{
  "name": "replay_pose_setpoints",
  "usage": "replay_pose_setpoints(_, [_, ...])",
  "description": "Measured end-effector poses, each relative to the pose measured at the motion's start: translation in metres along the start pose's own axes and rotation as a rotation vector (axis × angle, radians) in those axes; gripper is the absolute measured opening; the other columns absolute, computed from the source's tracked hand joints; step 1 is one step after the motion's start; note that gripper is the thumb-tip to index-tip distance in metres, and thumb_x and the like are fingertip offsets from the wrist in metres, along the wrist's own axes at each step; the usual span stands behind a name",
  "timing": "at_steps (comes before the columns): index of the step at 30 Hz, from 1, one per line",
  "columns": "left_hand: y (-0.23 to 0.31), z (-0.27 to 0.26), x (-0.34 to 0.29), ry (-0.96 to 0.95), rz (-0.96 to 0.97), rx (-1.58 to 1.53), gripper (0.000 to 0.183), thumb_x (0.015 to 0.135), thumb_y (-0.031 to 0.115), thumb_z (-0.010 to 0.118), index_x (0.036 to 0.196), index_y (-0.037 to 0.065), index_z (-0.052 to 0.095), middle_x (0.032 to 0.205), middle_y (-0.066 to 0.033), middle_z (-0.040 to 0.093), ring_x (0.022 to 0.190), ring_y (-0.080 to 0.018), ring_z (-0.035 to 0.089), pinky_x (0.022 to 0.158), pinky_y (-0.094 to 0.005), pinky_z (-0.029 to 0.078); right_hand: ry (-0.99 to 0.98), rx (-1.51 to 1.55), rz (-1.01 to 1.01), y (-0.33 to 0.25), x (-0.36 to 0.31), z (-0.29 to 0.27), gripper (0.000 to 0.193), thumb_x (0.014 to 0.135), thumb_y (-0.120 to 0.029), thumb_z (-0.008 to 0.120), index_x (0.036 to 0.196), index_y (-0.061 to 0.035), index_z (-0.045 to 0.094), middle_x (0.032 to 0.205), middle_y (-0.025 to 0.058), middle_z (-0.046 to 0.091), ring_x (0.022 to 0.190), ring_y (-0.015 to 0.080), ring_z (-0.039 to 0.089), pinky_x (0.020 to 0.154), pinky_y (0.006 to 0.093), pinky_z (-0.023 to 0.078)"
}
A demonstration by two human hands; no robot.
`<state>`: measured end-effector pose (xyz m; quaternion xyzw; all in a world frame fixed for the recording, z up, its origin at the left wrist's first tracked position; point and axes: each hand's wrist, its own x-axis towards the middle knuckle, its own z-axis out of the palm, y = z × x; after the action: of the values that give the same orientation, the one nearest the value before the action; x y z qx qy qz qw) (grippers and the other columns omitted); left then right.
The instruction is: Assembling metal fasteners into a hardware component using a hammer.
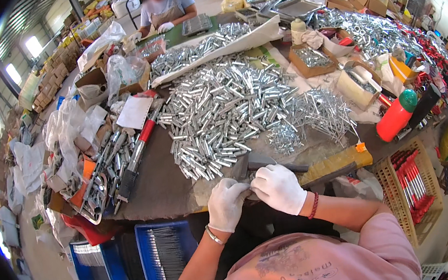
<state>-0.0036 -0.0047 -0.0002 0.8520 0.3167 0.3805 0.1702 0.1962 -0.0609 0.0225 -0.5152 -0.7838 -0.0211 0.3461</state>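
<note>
Both my hands wear white gloves and meet at the table's front edge. My left hand (226, 204) has its thumb and fingers pinched together. Close against it, my right hand (279, 189) is closed with its fingertips bent inward. Whatever lies between the fingertips is too small and covered to make out. Just beyond the hands lies a dark bar-like tool (289, 167) beside a dark block (241, 167). A large heap of short silver metal tubes (226, 111) spreads over the table in front. To its right lie thin metal pins (324, 111) and a small pile of tiny silver parts (285, 137).
Long tools with a red handle (147, 131) lie at left. A red bottle with a green cap (397, 116) stands right. Below are blue bins (145, 261) and a tan crate (390, 192) of red-ended tools. Across the table, a gloved person (166, 10) works.
</note>
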Motion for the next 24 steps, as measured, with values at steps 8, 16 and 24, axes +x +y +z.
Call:
replay_pose_setpoints(8, [-0.011,0.004,0.011,-0.015,-0.001,-0.015,0.013,0.084,0.012,0.084,0.094,0.013,0.075,0.093,-0.0113,0.065,0.088,-0.0362,0.067,0.076,-0.0462,0.054,-0.138,-0.244,0.124,0.022,0.015,-0.039,0.029,0.086,-0.020,0.079,0.112,-0.0126,0.070,0.094,0.0080,0.064,0.092,0.0315,0.067,0.081,0.0452,0.054])
replay_pose_setpoints(16, [-0.016,0.010,0.005,-0.054,-0.113,-0.101,0.014,0.080,0.014,0.088,0.089,0.013,0.078,0.089,-0.0081,0.065,0.084,-0.0331,0.067,0.073,-0.0447,0.055,-0.030,-0.175,0.183,0.044,-0.003,-0.036,0.034,0.088,-0.005,0.076,0.121,-0.0110,0.075,0.104,0.0112,0.069,0.098,0.0319,0.070,0.086,0.0439,0.058])
replay_pose_setpoints(24, [-0.016,0.005,0.001,-0.070,-0.053,-0.131,0.020,0.077,0.009,0.088,0.095,0.012,0.078,0.089,-0.0087,0.066,0.083,-0.0332,0.067,0.072,-0.0447,0.055,-0.075,0.043,0.127,-0.001,-0.033,-0.076,0.053,0.088,0.006,0.073,0.138,-0.0131,0.073,0.100,0.0105,0.070,0.079,0.0312,0.071,0.069,0.0391,0.058])
